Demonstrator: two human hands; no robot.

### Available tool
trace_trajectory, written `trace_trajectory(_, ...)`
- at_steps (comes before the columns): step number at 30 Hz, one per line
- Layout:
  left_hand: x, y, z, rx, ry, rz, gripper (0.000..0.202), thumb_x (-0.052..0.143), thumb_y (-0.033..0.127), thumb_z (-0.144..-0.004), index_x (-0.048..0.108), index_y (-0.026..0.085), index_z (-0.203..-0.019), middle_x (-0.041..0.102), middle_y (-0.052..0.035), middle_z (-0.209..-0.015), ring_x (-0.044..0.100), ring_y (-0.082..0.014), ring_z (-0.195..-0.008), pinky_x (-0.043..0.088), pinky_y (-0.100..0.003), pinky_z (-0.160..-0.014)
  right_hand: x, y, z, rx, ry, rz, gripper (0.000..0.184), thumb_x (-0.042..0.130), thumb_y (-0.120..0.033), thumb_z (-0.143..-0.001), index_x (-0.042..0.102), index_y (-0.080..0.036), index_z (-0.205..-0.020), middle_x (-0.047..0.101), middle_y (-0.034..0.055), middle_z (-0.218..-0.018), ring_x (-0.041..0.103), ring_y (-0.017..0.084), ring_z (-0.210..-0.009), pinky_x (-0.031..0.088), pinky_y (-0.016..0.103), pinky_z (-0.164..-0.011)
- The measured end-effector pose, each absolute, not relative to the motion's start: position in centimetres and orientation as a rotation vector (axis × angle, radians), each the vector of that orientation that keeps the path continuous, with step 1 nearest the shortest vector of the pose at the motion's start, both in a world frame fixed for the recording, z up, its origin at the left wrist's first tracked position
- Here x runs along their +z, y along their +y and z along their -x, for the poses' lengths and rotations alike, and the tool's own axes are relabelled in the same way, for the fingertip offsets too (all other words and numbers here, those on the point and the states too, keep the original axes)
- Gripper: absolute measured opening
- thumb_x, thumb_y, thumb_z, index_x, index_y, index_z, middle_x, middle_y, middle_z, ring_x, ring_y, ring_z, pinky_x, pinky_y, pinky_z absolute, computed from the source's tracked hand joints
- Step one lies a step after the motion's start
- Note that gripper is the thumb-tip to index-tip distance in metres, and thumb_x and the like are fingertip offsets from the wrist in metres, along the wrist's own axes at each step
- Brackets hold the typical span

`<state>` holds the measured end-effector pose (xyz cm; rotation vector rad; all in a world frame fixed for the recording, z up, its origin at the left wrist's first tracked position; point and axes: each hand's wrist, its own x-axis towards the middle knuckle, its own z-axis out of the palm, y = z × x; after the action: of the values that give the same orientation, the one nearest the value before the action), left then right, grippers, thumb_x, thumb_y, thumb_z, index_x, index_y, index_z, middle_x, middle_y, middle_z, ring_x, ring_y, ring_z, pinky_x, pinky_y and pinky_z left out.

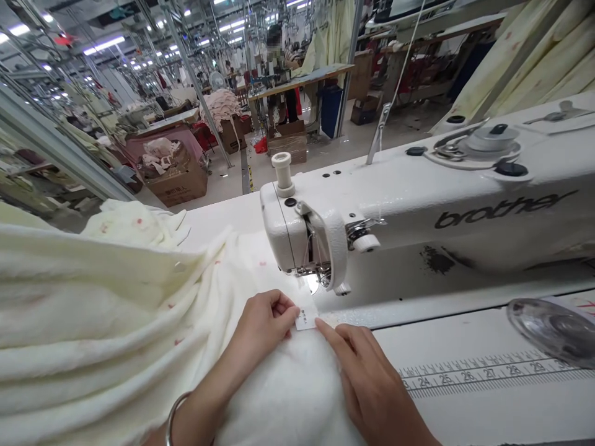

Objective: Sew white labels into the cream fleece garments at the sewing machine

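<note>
One fingertip [320,324] of the loosely spread right hand [369,371] touches a white label [307,317] pinched by the left hand [263,319].

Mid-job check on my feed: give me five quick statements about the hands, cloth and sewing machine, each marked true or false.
1. The left hand has fingertips at the white label. True.
2. The bracelet sits on the right wrist. False: the bracelet is on the left wrist.
3. The right hand has its index finger at a corner of the label. True.
4. The sewing machine carries the lettering "brother". True.
5. The cloth under the hands is dark blue. False: the cloth is pale cream with small pinkish marks.
</note>
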<state>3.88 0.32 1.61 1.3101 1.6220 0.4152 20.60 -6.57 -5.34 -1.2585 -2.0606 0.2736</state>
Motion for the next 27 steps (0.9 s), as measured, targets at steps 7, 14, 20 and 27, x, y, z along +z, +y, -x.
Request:
trace_trajectory(7, 1.3, 0.3, -4.7, 0.334, 1.803, -1.460, 0.010, 0.055, 0.024, -0.075, 0.059, 0.017, -0.069, 0.060, 0.0009, -0.062, 0.054, -0.0124, -0.054, 0.037, -0.023, -0.053, -5.4, -6.0, -20.5, 0.118, -2.111, 1.235, 0.046, 0.030, 0.001, -0.090, 0.051, -0.009, -0.130, 0.048, 0.0088, -0.087, 0.047, 0.017, -0.077, 0.047, 0.028, -0.062)
trace_trajectory(14, 1.1, 0.6, -4.4, 0.355, 1.770, -1.396, 0.007, 0.055, 0.020, -0.074, 0.054, 0.017, -0.067, 0.055, 0.0040, -0.058, 0.052, -0.0103, -0.047, 0.036, -0.023, -0.050, -5.3, -6.2, -20.4, 0.183, -2.080, 1.241, 0.048, 0.028, 0.002, -0.089, 0.049, -0.010, -0.130, 0.049, 0.0086, -0.089, 0.049, 0.017, -0.078, 0.047, 0.029, -0.064)
trace_trajectory(20, 2.2, 0.4, -3.7, 0.505, 1.385, -1.333, 0.016, 0.056, 0.030, -0.081, 0.053, 0.016, -0.073, 0.050, 0.0045, -0.061, 0.050, -0.0082, -0.051, 0.038, -0.021, -0.052, -4.0, -5.6, -21.3, 0.555, -1.864, 1.289, 0.036, 0.030, -0.014, -0.096, 0.045, -0.019, -0.128, 0.053, 0.0059, -0.100, 0.055, 0.015, -0.089, 0.050, 0.025, -0.075)
trace_trajectory(27, 3.0, 0.1, -4.0, 0.590, 1.222, -1.287, 0.024, 0.060, 0.039, -0.082, 0.055, 0.015, -0.077, 0.050, 0.0025, -0.065, 0.048, -0.0074, -0.051, 0.036, -0.020, -0.049, -1.1, -2.4, -22.2, 0.978, -1.703, 1.232, 0.014, 0.049, -0.030, -0.091, 0.056, -0.020, -0.084, 0.053, 0.0006, -0.075, 0.055, 0.013, -0.064, 0.044, 0.021, -0.050)
